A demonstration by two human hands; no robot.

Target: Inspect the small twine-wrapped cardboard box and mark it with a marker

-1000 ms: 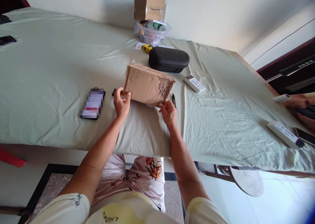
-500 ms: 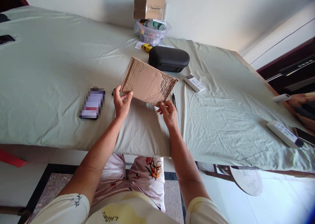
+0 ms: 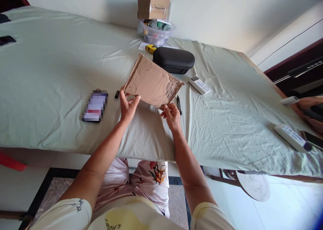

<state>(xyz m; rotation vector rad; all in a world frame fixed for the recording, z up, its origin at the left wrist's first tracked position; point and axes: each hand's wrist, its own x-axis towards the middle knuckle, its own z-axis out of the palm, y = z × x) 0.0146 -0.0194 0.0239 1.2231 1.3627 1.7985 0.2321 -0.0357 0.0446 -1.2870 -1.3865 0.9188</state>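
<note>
A rectangular piece of cardboard (image 3: pixel 153 81) is held tilted above the cloth, with dark scribbled lines at its right end and a curved line at its lower left corner. My left hand (image 3: pixel 128 106) grips that left corner, thumb on the front face and fingers partly hidden behind. At the lower right edge, my right hand (image 3: pixel 172 115) pinches the cardboard between thumb and fingers. A black marker (image 3: pixel 179 105) lies just right of my right hand. Left of my left hand rests a small black cap (image 3: pixel 117 94).
On the cloth-covered table (image 3: pixel 58 68) lie a phone (image 3: pixel 95 106), a black case (image 3: pixel 174 60), a yellow tape measure (image 3: pixel 151 48) and a white box-shaped device (image 3: pixel 200 85). A plastic basket (image 3: pixel 156 36) with a carton (image 3: pixel 153 6) on top stands by the wall. Another white device (image 3: pixel 292 138) is at right.
The cardboard has turned slightly clockwise, its upper left corner moving up and right. My left hand has shifted a little right, uncovering the black cap. My right hand has barely moved.
</note>
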